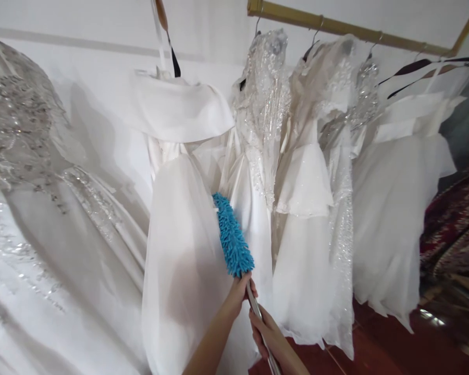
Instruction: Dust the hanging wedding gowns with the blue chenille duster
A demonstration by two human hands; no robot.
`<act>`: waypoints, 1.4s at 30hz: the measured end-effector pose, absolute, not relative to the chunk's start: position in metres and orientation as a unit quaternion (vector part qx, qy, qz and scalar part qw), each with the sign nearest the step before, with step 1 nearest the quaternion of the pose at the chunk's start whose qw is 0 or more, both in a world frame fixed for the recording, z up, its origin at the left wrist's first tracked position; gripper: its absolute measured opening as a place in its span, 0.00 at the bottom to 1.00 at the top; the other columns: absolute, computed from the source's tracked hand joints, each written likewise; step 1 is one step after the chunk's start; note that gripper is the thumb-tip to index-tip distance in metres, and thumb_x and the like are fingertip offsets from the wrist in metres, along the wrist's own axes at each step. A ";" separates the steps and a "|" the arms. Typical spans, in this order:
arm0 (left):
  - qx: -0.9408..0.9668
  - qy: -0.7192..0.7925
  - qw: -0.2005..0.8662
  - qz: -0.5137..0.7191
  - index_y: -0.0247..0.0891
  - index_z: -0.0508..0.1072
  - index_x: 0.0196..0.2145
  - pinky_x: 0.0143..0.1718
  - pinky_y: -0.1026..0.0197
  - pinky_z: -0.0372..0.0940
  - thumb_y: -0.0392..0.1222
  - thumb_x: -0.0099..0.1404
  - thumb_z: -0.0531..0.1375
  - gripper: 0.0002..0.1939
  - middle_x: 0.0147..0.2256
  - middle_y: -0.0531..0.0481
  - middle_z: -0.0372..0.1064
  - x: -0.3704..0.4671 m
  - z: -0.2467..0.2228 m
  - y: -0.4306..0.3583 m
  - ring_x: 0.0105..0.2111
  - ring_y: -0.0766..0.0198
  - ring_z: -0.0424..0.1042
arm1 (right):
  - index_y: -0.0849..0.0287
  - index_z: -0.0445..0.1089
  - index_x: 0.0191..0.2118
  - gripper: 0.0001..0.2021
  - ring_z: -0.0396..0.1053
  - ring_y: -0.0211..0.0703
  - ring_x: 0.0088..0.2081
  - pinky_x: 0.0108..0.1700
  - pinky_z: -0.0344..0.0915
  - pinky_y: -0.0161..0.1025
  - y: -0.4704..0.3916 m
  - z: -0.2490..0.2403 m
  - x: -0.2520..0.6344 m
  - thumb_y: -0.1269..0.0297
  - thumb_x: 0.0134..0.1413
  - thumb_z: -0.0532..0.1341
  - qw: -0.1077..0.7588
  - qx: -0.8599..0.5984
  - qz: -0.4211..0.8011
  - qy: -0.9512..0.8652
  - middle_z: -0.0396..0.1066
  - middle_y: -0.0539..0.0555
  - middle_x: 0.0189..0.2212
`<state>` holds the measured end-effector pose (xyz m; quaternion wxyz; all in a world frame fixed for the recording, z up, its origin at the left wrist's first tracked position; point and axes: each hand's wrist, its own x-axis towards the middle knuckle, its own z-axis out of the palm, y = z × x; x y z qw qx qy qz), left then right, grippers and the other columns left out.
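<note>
A blue microfiber duster [232,237] with a long metal handle points up and away from me. My left hand [238,294] is wrapped round the handle just below the fluffy head. Lower down, my right hand [263,328] grips the same handle. The duster's head lies against or just in front of a plain white strapless gown [180,208], along its right side. Just right of the head hangs a white gown with a sequined bodice [263,104]. Whether the duster's tip touches the fabric, I cannot tell.
More white dresses [308,234] hang on the right from a gold rail [336,28]. A beaded gown [19,135] fills the left side. Dark red patterned fabric [453,224] is at the far right, above a reddish floor [375,344]. A white wall [101,67] stands behind.
</note>
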<state>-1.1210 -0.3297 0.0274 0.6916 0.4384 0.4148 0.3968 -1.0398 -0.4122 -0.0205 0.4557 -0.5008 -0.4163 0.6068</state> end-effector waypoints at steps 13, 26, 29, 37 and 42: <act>0.398 0.429 0.725 0.362 0.39 0.63 0.21 0.26 0.62 0.57 0.68 0.47 0.60 0.27 0.18 0.55 0.61 -1.130 -0.026 -0.349 0.20 0.67 0.63 | 0.56 0.63 0.39 0.34 0.47 0.30 0.09 0.10 0.41 0.28 -0.442 -0.054 -1.054 0.30 0.36 0.60 0.448 -0.571 0.591 -0.353 0.53 0.37 0.08; 0.507 0.319 0.701 0.386 0.39 0.63 0.23 0.25 0.62 0.59 0.64 0.54 0.58 0.23 0.19 0.54 0.61 -1.135 0.088 -0.322 0.20 0.66 0.65 | 0.54 0.58 0.38 0.25 0.44 0.29 0.08 0.10 0.40 0.29 -0.411 0.027 -1.048 0.36 0.50 0.56 0.488 -0.518 0.527 -0.464 0.54 0.36 0.10; 0.518 0.310 0.695 0.392 0.39 0.63 0.23 0.24 0.62 0.57 0.63 0.53 0.58 0.23 0.20 0.54 0.61 -1.132 0.100 -0.314 0.20 0.66 0.64 | 0.54 0.57 0.38 0.24 0.43 0.28 0.08 0.10 0.39 0.28 -0.402 0.039 -1.048 0.36 0.50 0.56 0.509 -0.509 0.516 -0.465 0.53 0.35 0.10; 0.500 0.333 0.706 0.376 0.39 0.63 0.21 0.25 0.63 0.57 0.65 0.51 0.58 0.24 0.19 0.55 0.59 -1.112 0.083 -0.293 0.20 0.67 0.63 | 0.54 0.59 0.37 0.25 0.43 0.27 0.07 0.09 0.41 0.27 -0.383 0.028 -1.033 0.37 0.48 0.58 0.513 -0.506 0.540 -0.435 0.54 0.35 0.11; 0.458 0.346 0.723 0.385 0.39 0.62 0.21 0.24 0.64 0.55 0.65 0.50 0.58 0.25 0.18 0.56 0.59 -1.096 0.048 -0.288 0.19 0.69 0.61 | 0.54 0.58 0.34 0.26 0.44 0.27 0.07 0.08 0.43 0.27 -0.377 0.003 -1.015 0.34 0.45 0.59 0.485 -0.521 0.562 -0.422 0.55 0.35 0.11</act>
